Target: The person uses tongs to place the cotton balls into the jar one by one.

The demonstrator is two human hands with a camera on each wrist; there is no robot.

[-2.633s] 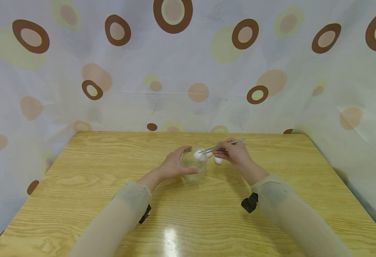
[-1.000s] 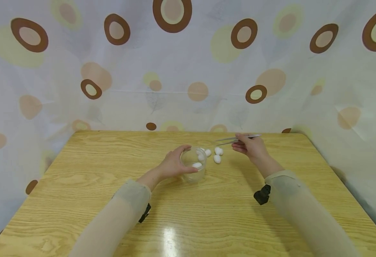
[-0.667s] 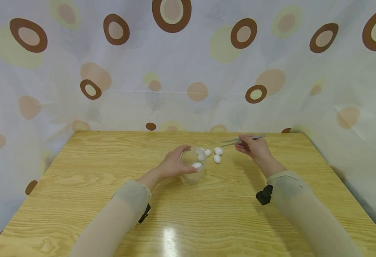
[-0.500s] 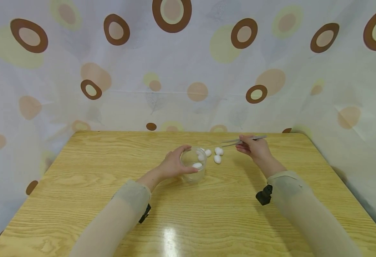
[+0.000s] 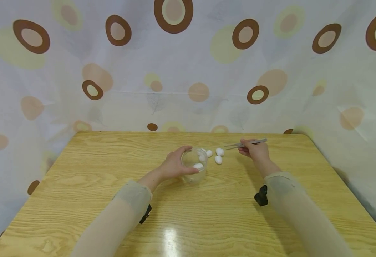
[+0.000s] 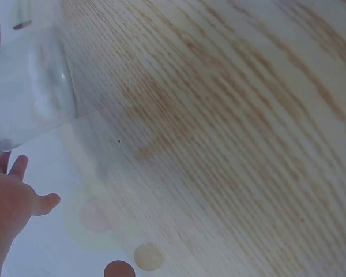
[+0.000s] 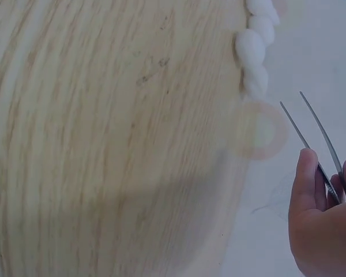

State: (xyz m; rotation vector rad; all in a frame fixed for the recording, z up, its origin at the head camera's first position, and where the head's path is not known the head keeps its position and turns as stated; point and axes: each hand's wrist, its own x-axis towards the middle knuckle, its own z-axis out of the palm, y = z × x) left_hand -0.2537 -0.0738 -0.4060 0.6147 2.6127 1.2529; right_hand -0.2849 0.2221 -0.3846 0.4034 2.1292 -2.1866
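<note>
My left hand (image 5: 176, 164) grips a clear round jar (image 5: 192, 179) from its left side, thumb across the near side and fingers round the far side. White cotton balls (image 5: 198, 166) show inside the jar. In my right hand (image 5: 257, 152) I hold metal tweezers (image 5: 260, 141), pointing left. Their two prongs (image 7: 324, 134) stand apart with nothing between them in the right wrist view. Just left of the tips, several loose cotton balls (image 5: 218, 160) lie on the table, right of the jar; in the right wrist view the white cotton balls (image 7: 251, 51) appear in a row.
The wooden table (image 5: 88, 200) runs back to a patterned cloth (image 5: 175, 107) that hangs behind it and along both sides. A black wrist camera (image 5: 261, 195) sits under the right sleeve, another black camera (image 5: 145, 214) under the left.
Earlier, the tweezers held a cotton ball at the jar's mouth; it now lies inside. My right hand has drawn back right, then lowered slightly toward the loose cotton balls. My left hand stays put.
</note>
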